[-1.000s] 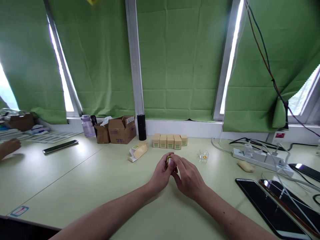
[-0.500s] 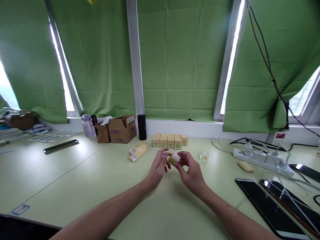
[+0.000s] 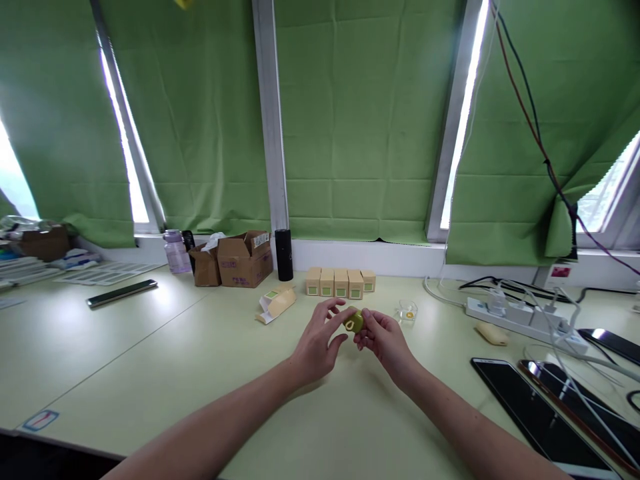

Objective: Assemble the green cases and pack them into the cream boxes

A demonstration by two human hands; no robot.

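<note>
A small olive-green item point(image 3: 354, 322) with a pale ring-shaped mark is pinched in my right hand point(image 3: 384, 341), above the middle of the table. My left hand point(image 3: 320, 340) is beside it on the left, thumb and fingers apart, with fingertips at or near the item's upper edge; whether they touch is hard to tell. Behind my hands stand several small tan boxes point(image 3: 341, 283) with green labels. An opened tan carton point(image 3: 277, 304) lies to the left of them. A small clear plastic piece point(image 3: 407, 311) sits to the right of my right hand.
Brown cardboard boxes point(image 3: 245, 259), a black cylinder point(image 3: 284, 255) and a purple bottle point(image 3: 177, 252) stand at the back left. A phone point(image 3: 123, 293) lies further left. On the right are a power strip point(image 3: 525, 320) with cables, a yellow object point(image 3: 492, 333) and a tablet point(image 3: 530, 407).
The item has turned, so its white part no longer shows and its green side faces me. My right hand has shifted slightly right and down; my left thumb has spread from the fingers.
</note>
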